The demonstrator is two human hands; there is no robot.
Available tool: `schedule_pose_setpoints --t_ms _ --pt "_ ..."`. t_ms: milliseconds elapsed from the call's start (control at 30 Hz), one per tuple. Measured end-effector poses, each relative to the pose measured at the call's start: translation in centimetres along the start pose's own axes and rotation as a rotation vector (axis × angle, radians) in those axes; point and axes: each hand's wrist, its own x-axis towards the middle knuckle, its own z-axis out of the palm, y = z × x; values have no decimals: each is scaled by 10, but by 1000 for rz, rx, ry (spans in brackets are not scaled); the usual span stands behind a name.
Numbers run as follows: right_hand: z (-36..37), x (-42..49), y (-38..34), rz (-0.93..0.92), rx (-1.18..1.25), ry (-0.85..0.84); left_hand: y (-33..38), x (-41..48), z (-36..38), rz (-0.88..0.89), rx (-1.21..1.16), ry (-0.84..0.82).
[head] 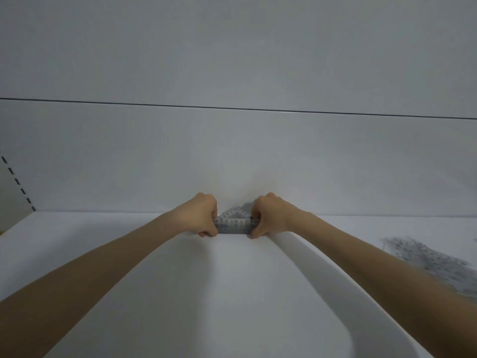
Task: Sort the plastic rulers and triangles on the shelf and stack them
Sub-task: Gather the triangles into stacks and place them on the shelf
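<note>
Head view: both hands clamped on a small stack of triangles (233, 223) at the far side of the shelf (180, 280).

Left hand (204, 215) and right hand (268, 218) each curl round one end of the stack, which sits against the back wall (232, 151); a loose pile of rulers and triangles (426, 257) lies well apart at the right, unsorted. Risk, as judged: thin clear sheets slide easily, so an uneven squeeze or an early release could fan the stack out of line — or push a piece over an edge. Hard to verify: fingertips are hidden behind the stack, the piece count is unreadable, and it is unclear whether the stack rests on the shelf or is slightly lifted. The pile is blurred and cut off by the frame edge.
</note>
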Motion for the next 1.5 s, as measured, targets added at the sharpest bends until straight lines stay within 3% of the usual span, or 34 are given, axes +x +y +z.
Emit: schedule_pose_setpoints --t_ms 867,1000,1267,1500 --pt "-20 21 3 -1 -1 -102 -5 15 -15 97 -16 -91" --pt "-19 18 4 15 -13 -88 -4 11 -16 80 71 -91" --pt "-53 -32 4 -3 127 27 20 -14 -40 216 72 155" --pt "-75 -96 21 14 193 143 76 -25 -34 294 34 257"
